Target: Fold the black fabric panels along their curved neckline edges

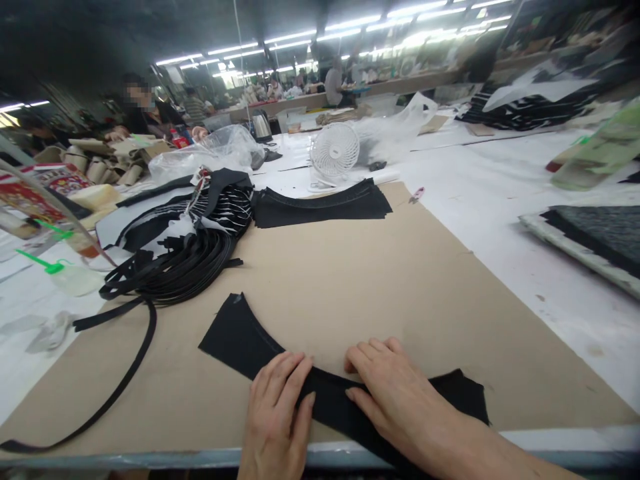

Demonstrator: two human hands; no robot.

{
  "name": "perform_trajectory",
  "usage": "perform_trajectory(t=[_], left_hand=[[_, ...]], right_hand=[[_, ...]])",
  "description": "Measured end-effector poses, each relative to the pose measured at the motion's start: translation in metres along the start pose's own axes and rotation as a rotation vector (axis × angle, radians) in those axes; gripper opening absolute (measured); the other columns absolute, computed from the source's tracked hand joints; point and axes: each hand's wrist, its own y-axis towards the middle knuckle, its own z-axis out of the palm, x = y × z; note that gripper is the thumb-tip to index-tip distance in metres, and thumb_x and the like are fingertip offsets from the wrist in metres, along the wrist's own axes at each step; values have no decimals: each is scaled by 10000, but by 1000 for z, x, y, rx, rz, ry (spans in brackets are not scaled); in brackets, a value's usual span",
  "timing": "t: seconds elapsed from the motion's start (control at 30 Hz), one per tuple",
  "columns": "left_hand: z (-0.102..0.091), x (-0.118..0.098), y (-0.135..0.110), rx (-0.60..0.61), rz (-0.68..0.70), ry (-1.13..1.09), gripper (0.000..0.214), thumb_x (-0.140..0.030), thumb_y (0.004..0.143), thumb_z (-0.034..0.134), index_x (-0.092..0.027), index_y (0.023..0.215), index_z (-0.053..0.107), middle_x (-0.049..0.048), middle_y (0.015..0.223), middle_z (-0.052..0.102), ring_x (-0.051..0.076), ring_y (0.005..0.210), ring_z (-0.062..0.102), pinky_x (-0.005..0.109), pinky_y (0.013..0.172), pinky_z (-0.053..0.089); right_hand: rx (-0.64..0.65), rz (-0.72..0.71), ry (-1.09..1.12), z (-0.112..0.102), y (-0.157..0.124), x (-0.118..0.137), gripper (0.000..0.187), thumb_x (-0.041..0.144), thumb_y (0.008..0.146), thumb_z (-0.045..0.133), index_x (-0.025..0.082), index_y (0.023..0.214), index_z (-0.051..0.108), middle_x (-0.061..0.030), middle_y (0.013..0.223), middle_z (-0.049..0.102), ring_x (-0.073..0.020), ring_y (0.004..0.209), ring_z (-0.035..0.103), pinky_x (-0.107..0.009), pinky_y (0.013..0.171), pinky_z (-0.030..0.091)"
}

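Note:
A curved black fabric piece (240, 337) lies on a brown cardboard sheet (350, 280) near the table's front edge. My left hand (277, 407) rests flat on its middle, fingers stretched out and together. My right hand (395, 387) lies flat on the same piece just to the right, fingers extended toward the left hand. Neither hand grips anything. A long black strip (127, 373) trails across the cardboard to the left of the piece.
A heap of black strips (175, 267) and a stack of black cut pieces (320, 207) sit at the back of the cardboard. A small white fan (334, 152), plastic bags and glue bottles (70, 273) stand behind. Other people work at far tables.

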Motion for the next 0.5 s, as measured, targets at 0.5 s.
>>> perform_trajectory(t=[0.5], left_hand=[[-35,-3,22,-109,140,-13,156,-221,909,536,-249,939,686,-25,768,664,144,862,630,398,1100,180]], right_hand=[[-561,-318,-223,-2,-44,-22,362,12,917,285,181,838,595,-19,748,613,-134,687,527,-352,856,328]])
